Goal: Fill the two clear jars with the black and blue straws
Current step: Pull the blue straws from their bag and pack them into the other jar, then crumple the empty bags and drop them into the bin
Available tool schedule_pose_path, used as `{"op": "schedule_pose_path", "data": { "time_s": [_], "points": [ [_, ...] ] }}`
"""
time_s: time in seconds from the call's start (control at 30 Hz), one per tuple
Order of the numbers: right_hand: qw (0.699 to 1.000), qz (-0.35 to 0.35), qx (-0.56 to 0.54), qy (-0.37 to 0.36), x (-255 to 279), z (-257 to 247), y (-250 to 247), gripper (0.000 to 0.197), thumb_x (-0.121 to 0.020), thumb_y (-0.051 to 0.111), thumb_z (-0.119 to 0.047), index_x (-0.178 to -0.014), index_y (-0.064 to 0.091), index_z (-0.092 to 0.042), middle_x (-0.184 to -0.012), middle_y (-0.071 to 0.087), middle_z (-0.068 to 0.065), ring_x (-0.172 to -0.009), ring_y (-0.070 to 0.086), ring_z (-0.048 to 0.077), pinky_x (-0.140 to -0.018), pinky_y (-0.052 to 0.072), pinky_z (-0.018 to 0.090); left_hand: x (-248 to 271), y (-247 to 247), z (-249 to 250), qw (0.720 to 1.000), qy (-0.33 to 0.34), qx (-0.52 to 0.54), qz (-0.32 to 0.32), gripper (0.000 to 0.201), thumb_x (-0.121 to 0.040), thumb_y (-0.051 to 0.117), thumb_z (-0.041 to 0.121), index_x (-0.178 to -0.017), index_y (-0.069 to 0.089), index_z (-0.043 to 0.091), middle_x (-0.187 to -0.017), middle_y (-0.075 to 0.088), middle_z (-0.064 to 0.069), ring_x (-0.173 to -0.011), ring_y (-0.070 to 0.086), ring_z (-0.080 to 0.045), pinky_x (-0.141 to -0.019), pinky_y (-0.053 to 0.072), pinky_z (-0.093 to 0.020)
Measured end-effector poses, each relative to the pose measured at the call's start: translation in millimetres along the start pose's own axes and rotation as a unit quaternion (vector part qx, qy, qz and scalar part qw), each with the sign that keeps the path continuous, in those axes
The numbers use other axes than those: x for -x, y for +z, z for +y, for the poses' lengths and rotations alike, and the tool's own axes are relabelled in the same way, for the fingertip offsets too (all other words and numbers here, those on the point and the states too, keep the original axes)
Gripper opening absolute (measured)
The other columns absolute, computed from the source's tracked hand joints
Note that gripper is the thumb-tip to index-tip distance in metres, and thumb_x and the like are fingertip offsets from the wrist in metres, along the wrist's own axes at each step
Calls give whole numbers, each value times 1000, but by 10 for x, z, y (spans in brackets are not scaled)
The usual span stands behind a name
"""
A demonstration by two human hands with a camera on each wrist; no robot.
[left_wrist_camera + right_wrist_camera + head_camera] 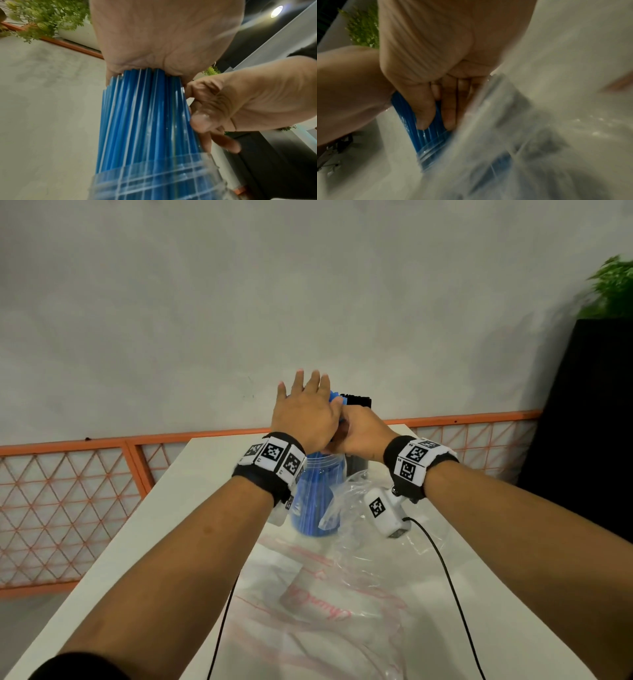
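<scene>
L hand (306, 409) lies flat, fingers (310, 381) straight and spread, palm pressing down on the tops of the blue straws (145, 115). R hand (363, 434) comes in from the side, fingers (426, 108) curled round the bundle, grasping it just above the jar rim. Blue straws: thin, smooth plastic tubes, packed upright in the clear jar (317, 491), which has a ribbed threaded neck. Second jar w/ black straws (358, 400) stands just behind it, mostly hidden by the R hand. Crinkled clear plastic bags (329, 594) lie on the near side of the blue jar, one touching it. Jar sits toward the far edge of the white tabletop (164, 508); bare surface to its left.
</scene>
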State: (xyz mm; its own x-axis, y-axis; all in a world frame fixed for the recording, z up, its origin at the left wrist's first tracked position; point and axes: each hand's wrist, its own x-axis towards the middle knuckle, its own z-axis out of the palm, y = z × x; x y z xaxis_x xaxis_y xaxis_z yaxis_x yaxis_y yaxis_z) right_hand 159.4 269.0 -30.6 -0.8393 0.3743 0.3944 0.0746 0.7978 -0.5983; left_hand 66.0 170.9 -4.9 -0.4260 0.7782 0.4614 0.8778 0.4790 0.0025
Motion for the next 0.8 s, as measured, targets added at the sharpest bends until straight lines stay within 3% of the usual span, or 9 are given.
{"op": "schedule_pose_path", "data": {
  "time_s": [0.1, 0.2, 0.3, 0.37, 0.43, 0.53, 0.63, 0.7, 0.8],
  "points": [
    [999, 27, -28, -19, 125, 31, -75, 28, -69, 84, -13, -88, 65, -5, -82, 70, 11, -76, 68, 27, -75, 58, 44, -5, 23, 4, 1000, -5, 14, 4, 60, -105, 18, 43, -156, 17, 13, -166, 14, -2, -153, 4, -27, -121, 10, -57],
    [1000, 17, 20, -7, 294, 40, -207, 27, -75, 80, -30, -87, 62, -13, -82, 66, 10, -71, 60, 22, -67, 53, 38, -3, 36, 24, 999, -12, 28, 11, 59, -104, 20, 46, -156, 22, 17, -165, 18, 0, -153, 6, -27, -120, 12, -58],
    [976, -168, 126, 58, 537, 57, -273, 56, -71, 74, -60, -109, 59, -21, -106, 62, 1, -92, 57, 14, -75, 47, 29, 12, 34, 43, 999, -17, 36, 17, 57, -104, 21, 45, -155, 26, 18, -164, 21, -1, -153, 9, -27, -120, 14, -56],
    [922, -333, 149, 133, 761, 85, -159, 103, -57, 73, -74, -142, 36, -29, -147, 40, 0, -130, 42, 17, -106, 39, 40, 29, -1, 58, 999, -20, 36, 12, 57, -105, 22, 44, -155, 25, 19, -165, 19, -2, -153, 7, -27, -121, 12, -56],
    [870, -427, 171, 179, 988, 105, 69, 128, -45, 75, -80, -150, 12, -43, -161, 13, -8, -147, 17, 19, -117, 23, 49, 77, -56, 90, 998, -29, 50, 17, 58, -104, 25, 47, -156, 24, 20, -166, 14, -3, -153, 2, -27, -121, 6, -58],
    [832, -471, 234, 176, 1236, 127, 460, 134, -46, 78, -75, -151, 3, -42, -161, 12, -7, -148, 16, 19, -118, 22, 44, 259, -109, 161, 986, -33, 99, 129, 53, -100, 40, 46, -145, 44, 19, -154, 34, -10, -146, 25, -30, -117, 21, -53],
    [842, -428, 304, 122, 1333, 111, 656, 127, -55, 84, -61, -153, 12, -27, -155, 28, 1, -140, 33, 23, -112, 33, 39, 475, -121, 235, 947, -29, 185, 260, 29, -91, 52, 30, -111, 64, 14, -115, 54, -4, -108, 53, -25, -89, 42, -35],
    [855, -408, 302, 107, 1331, 82, 664, 111, -62, 86, -46, -151, 23, -21, -149, 39, 2, -132, 42, 22, -103, 40, 32, 565, -122, 259, 931, -65, 268, 241, 16, -88, 53, 20, -97, 64, 12, -97, 55, 0, -91, 57, -21, -76, 41, -28],
    [853, -409, 314, 83, 1357, 41, 651, 82, -72, 80, -22, -143, 40, -17, -134, 52, 3, -118, 53, 22, -85, 47, 28, 679, -112, 292, 927, -120, 332, 126, 11, -90, 52, 15, -84, 61, 15, -81, 61, 1, -80, 59, -20, -74, 48, -30]
  ]
}}
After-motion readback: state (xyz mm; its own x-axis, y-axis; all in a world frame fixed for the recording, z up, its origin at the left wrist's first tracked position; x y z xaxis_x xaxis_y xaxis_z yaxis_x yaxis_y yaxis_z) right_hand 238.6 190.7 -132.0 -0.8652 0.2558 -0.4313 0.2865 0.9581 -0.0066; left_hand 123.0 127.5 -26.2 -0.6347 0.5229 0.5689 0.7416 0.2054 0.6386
